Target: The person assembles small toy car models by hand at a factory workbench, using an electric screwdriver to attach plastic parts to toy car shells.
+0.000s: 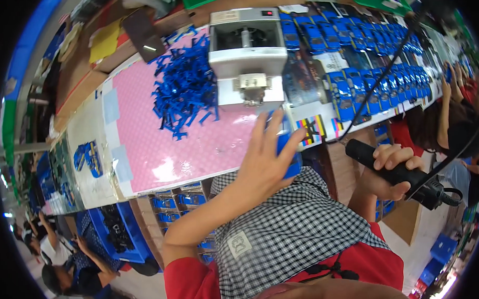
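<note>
My left hand (266,159) is closed over a blue toy car body (291,167) at the front edge of the bench. Its fingers cover much of the car, so the underside cannot be made out. A black electric screwdriver (380,163) with a cable is gripped in my right hand (396,170), held off to the right of the bench edge. The screwdriver's tip points left, toward the car, and is apart from it. Just beyond my left hand stands a grey and white screw feeder (249,59) with a metal outlet in front.
Small blue plastic parts (184,85) lie piled on a pink mat (138,116), left of the feeder. Rows of blue toy cars (374,89) fill the bench's right side. A dark phone (141,36) lies at the back left. Co-workers sit on both sides.
</note>
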Demonstrator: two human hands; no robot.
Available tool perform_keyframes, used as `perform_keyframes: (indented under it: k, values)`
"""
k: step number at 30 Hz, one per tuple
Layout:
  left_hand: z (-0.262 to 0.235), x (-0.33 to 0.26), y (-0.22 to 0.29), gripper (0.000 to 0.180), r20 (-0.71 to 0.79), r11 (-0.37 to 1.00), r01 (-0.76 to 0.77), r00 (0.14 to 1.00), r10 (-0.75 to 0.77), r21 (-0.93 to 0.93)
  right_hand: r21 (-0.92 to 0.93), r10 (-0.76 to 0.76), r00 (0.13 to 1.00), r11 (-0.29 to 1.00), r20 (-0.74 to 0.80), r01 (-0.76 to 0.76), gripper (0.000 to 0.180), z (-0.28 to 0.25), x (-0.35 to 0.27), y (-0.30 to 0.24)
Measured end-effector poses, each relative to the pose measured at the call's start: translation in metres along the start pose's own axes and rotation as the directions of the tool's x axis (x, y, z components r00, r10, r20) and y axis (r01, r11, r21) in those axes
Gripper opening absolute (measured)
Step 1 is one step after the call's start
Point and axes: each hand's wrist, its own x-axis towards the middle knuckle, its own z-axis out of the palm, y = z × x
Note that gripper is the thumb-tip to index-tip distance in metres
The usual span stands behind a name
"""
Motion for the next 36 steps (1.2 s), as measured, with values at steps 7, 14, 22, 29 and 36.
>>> perform_keyframes:
  k: [7, 14, 22, 29, 36]
  values:
    - [-0.046, -0.072, -0.075, 0.097, 0.122, 0.961, 0.247, 0.957, -0.262, 0.124, 0.066, 0.292, 0.955, 0.953, 0.045, -0.295, 0.045, 0.073, -0.024, 0.035]
    - [-0.074, -0.095, -0.119, 0.054, -0.240, 0.889, 0.399, 0.907, -0.346, 0.225, 0.142, 0.375, 0.911, 0.906, 0.174, -0.400, 0.048, 0.088, -0.045, 0.066]
    - [-0.088, -0.085, -0.134, 0.023, -0.254, 0.819, 0.336, 0.937, -0.240, 0.466, 0.026, 0.344, 0.915, 0.934, 0.210, -0.357, 0.044, 0.099, -0.035, 0.075]
    - [-0.082, -0.089, -0.126, 0.019, -0.183, 0.825, 0.305, 0.952, -0.247, 0.476, 0.062, 0.310, 0.909, 0.939, 0.278, -0.339, 0.048, 0.089, -0.044, 0.066]
    - [-0.082, -0.103, -0.133, 0.028, -0.138, 0.823, 0.218, 0.976, -0.170, 0.525, -0.005, 0.319, 0.865, 0.939, 0.386, -0.344, 0.045, 0.099, -0.029, 0.072]
